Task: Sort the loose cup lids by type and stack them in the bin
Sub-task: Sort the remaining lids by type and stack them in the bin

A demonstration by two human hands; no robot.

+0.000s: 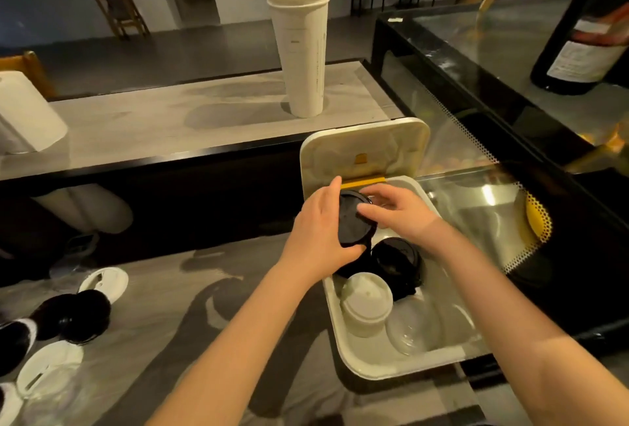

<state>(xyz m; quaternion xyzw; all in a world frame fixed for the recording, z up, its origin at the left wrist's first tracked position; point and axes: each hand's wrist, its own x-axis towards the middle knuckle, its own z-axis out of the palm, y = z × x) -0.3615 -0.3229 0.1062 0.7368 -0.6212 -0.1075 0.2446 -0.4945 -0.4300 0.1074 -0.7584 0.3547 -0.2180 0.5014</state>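
Note:
A white bin (371,365) with its hinged cover up stands on the counter at the right. Over its far left corner my left hand (316,231) grips a stack of black lids (352,224) from the left side. My right hand (398,212) lays its fingers on the top and right edge of that same stack. Inside the bin sit a second stack of black lids (396,260), a stack of white lids (366,304) and clear lids (410,333). Loose black lids (78,316) and white lids (47,369) lie on the counter at the lower left.
A tall stack of white paper cups (301,54) stands on the raised ledge behind. A paper towel roll (23,112) sits at the far left. A glass display case (493,92) with a dark bottle (589,41) on it borders the right side.

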